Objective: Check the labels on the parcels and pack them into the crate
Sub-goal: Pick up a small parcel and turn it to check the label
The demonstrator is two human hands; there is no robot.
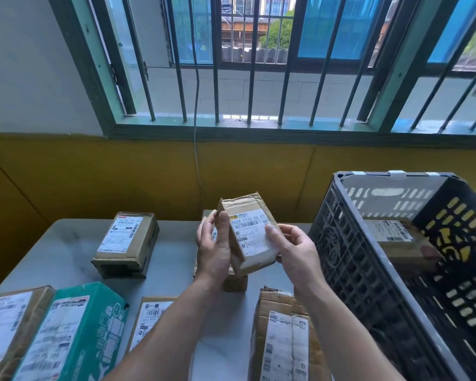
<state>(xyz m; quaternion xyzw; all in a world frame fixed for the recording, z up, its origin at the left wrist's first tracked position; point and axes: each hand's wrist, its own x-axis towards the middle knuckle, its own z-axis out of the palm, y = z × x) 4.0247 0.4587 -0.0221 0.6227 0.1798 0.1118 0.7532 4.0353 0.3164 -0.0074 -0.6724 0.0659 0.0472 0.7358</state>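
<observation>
Both hands hold a small brown cardboard parcel (249, 232) up above the table, its white label facing me. My left hand (213, 248) grips its left edge, thumb on the front. My right hand (293, 250) grips its right side, thumb on the label. A dark grey slatted plastic crate (352, 259) stands at the right, with one labelled brown parcel (399, 243) lying inside it. Another brown parcel (235, 281) sits on the table beneath my hands, mostly hidden.
On the grey table (72, 259) lie a brown parcel (127, 244) at the back left, a green box (74, 334) and a brown box (7, 325) front left, a flat parcel (151, 317) under my left forearm, and a torn carton (285, 339) in front. A barred window is behind.
</observation>
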